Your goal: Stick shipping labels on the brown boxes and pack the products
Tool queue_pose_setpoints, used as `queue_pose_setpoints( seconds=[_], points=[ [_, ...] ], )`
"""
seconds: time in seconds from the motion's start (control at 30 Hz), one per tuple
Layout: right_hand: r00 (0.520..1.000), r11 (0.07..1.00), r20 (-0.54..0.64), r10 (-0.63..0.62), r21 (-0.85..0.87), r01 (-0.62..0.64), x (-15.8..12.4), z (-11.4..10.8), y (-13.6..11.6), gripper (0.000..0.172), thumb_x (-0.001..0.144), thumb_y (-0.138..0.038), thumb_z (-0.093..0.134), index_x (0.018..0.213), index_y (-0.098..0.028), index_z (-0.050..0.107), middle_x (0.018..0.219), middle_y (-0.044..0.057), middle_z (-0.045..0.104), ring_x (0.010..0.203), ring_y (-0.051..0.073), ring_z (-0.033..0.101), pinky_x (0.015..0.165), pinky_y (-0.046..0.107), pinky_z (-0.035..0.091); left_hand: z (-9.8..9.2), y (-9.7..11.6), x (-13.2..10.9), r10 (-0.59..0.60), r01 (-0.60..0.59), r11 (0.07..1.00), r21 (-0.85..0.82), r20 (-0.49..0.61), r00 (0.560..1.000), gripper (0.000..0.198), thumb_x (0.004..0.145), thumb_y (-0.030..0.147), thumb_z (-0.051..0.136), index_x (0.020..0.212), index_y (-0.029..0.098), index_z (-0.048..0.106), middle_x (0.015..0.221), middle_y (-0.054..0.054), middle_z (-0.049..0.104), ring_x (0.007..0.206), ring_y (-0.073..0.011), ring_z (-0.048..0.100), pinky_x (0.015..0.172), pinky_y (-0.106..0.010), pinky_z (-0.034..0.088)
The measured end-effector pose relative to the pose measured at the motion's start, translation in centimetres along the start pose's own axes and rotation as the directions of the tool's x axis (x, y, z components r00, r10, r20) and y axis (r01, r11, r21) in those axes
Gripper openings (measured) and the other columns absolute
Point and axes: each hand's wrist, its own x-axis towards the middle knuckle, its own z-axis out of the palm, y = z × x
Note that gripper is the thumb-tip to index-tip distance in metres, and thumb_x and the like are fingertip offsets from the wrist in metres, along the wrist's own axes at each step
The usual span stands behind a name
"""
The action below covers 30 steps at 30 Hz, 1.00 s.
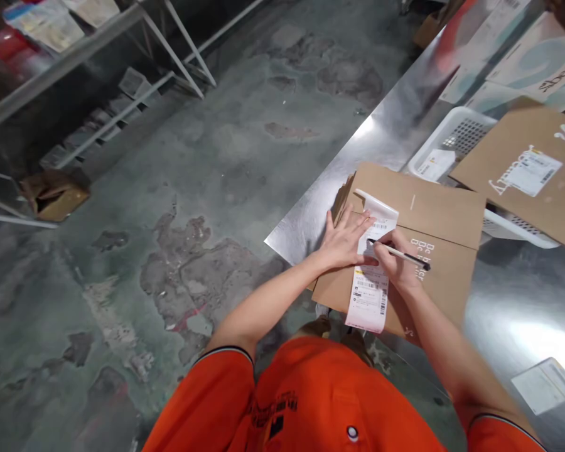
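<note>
My right hand (399,262) grips a pen (407,256) with a white barrel and a black end. The pen's tip is at a strip of printed shipping labels (368,298) with barcodes. Fingers spread, my left hand (346,240) lies flat across the strip and the cardboard beside it. Under both hands is a flattened brown cardboard box (445,251) with white lettering. The strip's top end curls up, and its lower end hangs past the cardboard's near edge. Part of the strip is hidden by my hands.
At the metal table's (301,229) right stands a white plastic basket (461,119), with another brown cardboard box (508,169) across it. White printed boxes (532,63) are stacked behind. A white card (543,384) lies at lower right. Metal shelving (66,69) stands left; an opened carton (54,194) is on the floor.
</note>
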Motion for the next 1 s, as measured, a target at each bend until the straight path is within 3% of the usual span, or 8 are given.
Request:
queue_pose_setpoints(
  seconds=[0.13,0.3,0.6,1.0],
  points=[
    [0.997,0.999,-0.074,-0.008,-0.032,0.006,0.07,0.1,0.09,0.01,0.075,-0.027,0.055,0.067,-0.022,0.052,0.06,-0.002,0.054,0.054,0.013,0.047,0.056,0.029,0.038,0.14,0.01,0.03,-0.003,0.003,1.0,0.002,-0.012,1.0,0.101,0.077,0.07,0.063,0.159,0.028,0.022,0.168,-0.003,0.016,0.156,-0.0379,-0.004,0.117,-0.076,-0.006],
    [1.0,1.0,-0.026,0.014,-0.023,-0.015,0.09,0.15,-0.17,0.01,0.074,-0.029,0.055,0.067,-0.022,0.051,0.058,-0.003,0.054,0.052,0.013,0.046,0.054,0.028,0.036,0.09,0.0,-0.01,0.001,-0.001,1.0,0.006,-0.007,1.0,0.1,0.078,0.068,0.062,0.16,0.026,0.021,0.168,-0.004,0.017,0.156,-0.038,-0.004,0.116,-0.077,-0.004],
    [0.997,1.0,-0.069,-0.021,-0.021,0.02,0.09,0.02,0.13,0.009,0.072,-0.024,0.054,0.065,-0.022,0.049,0.059,-0.003,0.051,0.053,0.013,0.044,0.054,0.029,0.036,0.05,-0.03,0.04,-0.003,0.003,1.0,-0.005,0.001,1.0,0.098,0.078,0.068,0.063,0.159,0.032,0.021,0.168,-0.001,0.015,0.155,-0.0383,-0.006,0.117,-0.075,-0.006],
    [0.999,0.999,-0.023,-0.048,-0.002,0.048,0.11,-0.14,-0.04,0.01,0.073,-0.024,0.054,0.066,-0.023,0.049,0.059,-0.003,0.05,0.053,0.014,0.043,0.054,0.03,0.036,0.05,-0.08,0.03,-0.001,0.001,1.0,-0.002,0.004,1.0,0.099,0.078,0.066,0.063,0.16,0.03,0.021,0.168,-0.003,0.016,0.155,-0.0383,-0.006,0.116,-0.077,-0.006]
  ],
)
